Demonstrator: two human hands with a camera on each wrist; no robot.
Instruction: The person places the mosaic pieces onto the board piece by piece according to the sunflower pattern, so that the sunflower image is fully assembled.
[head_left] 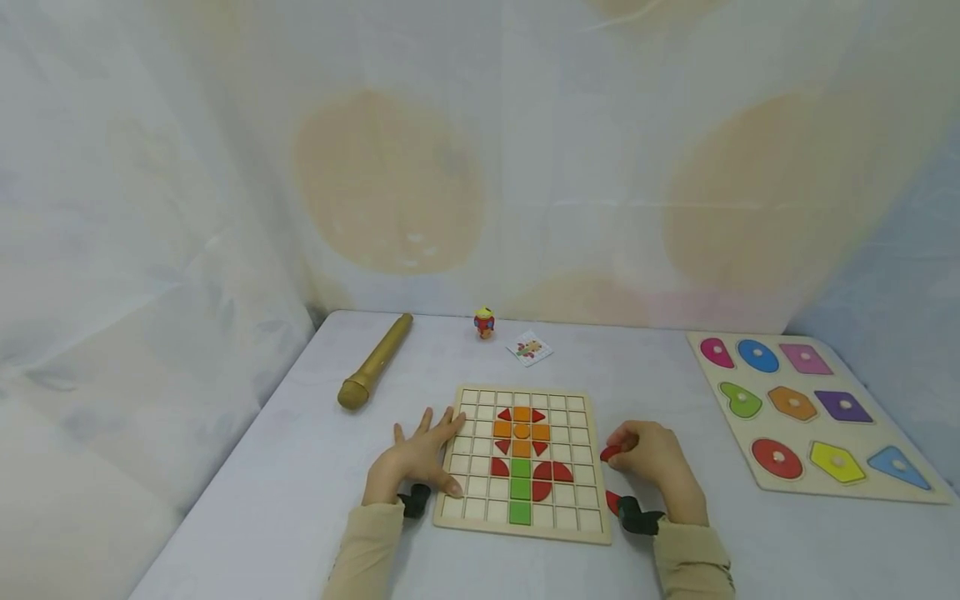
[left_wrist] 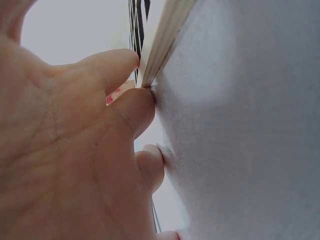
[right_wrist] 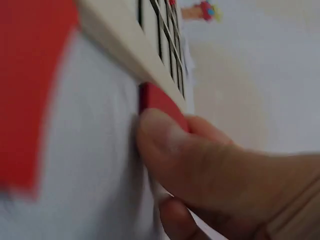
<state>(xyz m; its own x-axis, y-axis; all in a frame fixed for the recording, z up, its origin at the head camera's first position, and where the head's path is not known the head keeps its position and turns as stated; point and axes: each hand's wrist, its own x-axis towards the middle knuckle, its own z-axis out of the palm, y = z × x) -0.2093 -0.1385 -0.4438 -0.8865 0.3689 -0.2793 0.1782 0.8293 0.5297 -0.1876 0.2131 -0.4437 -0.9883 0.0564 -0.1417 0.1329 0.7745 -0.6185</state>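
A wooden grid board point(head_left: 487, 527) lies in the middle of the table, with red, orange and green pieces set in its squares as a flower shape. My left hand point(head_left: 417, 457) rests at the board's left edge with fingers spread, thumb over the lower left squares. Beside the right edge, my right hand point(head_left: 656, 457) pinches a red quarter-circle piece point(right_wrist: 162, 102) between thumb and fingers, close to the table. A second red piece point(head_left: 612, 502) lies by the board's lower right edge, partly hidden by the wrist camera; it looms large in the right wrist view.
A gold toy microphone point(head_left: 378, 358) lies at the back left. Near the back edge are a small red and yellow figurine point(head_left: 484, 323) and a pattern card point(head_left: 529, 348). A shape puzzle board point(head_left: 750, 417) with knobbed pieces covers the right side. Cloth point(head_left: 525, 167) hangs behind the table.
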